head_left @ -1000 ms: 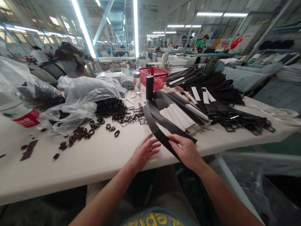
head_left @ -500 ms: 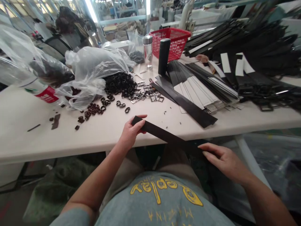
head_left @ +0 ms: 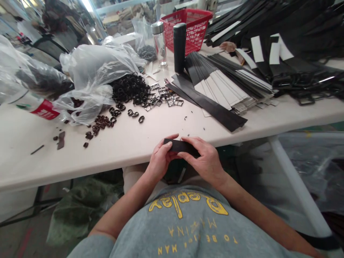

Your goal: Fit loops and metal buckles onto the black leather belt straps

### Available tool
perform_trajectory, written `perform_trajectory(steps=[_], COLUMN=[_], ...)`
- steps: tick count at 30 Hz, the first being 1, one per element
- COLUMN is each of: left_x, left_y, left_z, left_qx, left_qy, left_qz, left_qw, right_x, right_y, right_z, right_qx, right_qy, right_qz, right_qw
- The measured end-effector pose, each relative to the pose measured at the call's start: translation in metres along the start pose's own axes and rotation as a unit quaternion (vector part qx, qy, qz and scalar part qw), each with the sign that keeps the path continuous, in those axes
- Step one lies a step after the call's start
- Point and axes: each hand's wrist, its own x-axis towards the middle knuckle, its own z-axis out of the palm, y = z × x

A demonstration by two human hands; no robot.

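Note:
A black strip (head_left: 180, 146) is held between my two hands at the table's front edge. My left hand (head_left: 162, 156) pinches its left end, thumb on top. Close beside it, my right hand (head_left: 204, 156) grips the strip further along, with the thumb below and the fingers above; the rest of the strip is hidden behind this hand. Beyond the hands lie metal buckles (head_left: 163, 96), a heap of black loops (head_left: 130, 87) and small brown rings (head_left: 101, 123). Black strips with white ends (head_left: 217, 87) are fanned out to the right.
Plastic bags (head_left: 96, 68) stand at the left on the white table (head_left: 129, 147). At the back are a glass bottle (head_left: 160, 46), a dark cylinder (head_left: 179, 48) and a red basket (head_left: 197, 30). More black straps (head_left: 290, 71) pile up at the right.
My right hand has moved left along the strip, close to my left hand. My left hand still holds the strip's end. The camera view has shifted slightly.

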Motion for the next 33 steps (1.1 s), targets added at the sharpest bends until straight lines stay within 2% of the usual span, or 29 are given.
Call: perform_trajectory(steps=[8,10,12,14,16,19,20,22,24,27,30,31,33], left_x=[0.004,0.004,0.004,0.005,0.006,0.007,0.008,0.01,0.011,0.01,0.003,0.0,-0.004], left_y=[-0.002,-0.001,0.002,0.006,0.011,0.014,0.014,0.012,0.009,0.007,0.014,0.018,0.028], left_z=[-0.008,-0.011,-0.016,-0.021,-0.024,-0.025,-0.025,-0.024,-0.024,-0.021,-0.019,-0.019,-0.023], left_qx=[0.031,0.08,0.17,0.288,0.402,0.512,0.524,0.523,0.498,0.433,0.363,0.349,0.346], left_qy=[-0.007,-0.027,-0.042,-0.038,-0.041,-0.083,-0.096,-0.101,-0.094,-0.08,-0.048,-0.044,-0.073], left_qz=[-0.006,0.004,0.051,0.146,0.245,0.34,0.362,0.392,0.398,0.367,0.32,0.308,0.283], left_qw=[0.999,0.996,0.983,0.946,0.881,0.785,0.765,0.75,0.765,0.819,0.874,0.884,0.891], right_x=[0.001,0.001,0.001,0.001,0.001,0.001,0.001,0.002,0.002,0.004,0.007,0.008,0.01], right_y=[0.004,0.004,0.005,0.007,0.009,0.011,0.011,0.012,0.011,0.009,0.012,0.015,0.025], right_z=[-0.002,-0.002,-0.002,-0.002,-0.002,-0.004,-0.004,-0.004,-0.002,0.0,-0.001,-0.003,-0.009], right_qx=[-0.061,-0.069,-0.077,-0.091,-0.105,-0.116,-0.118,-0.121,-0.115,-0.098,-0.087,-0.09,-0.109], right_qy=[-0.018,-0.029,-0.036,-0.038,-0.038,-0.038,-0.038,-0.035,-0.026,-0.018,-0.035,-0.036,-0.022], right_qz=[-0.042,-0.038,-0.035,-0.04,-0.055,-0.088,-0.098,-0.114,-0.127,-0.138,-0.121,-0.108,-0.075], right_qw=[0.997,0.996,0.996,0.994,0.992,0.989,0.987,0.986,0.985,0.985,0.988,0.989,0.991])
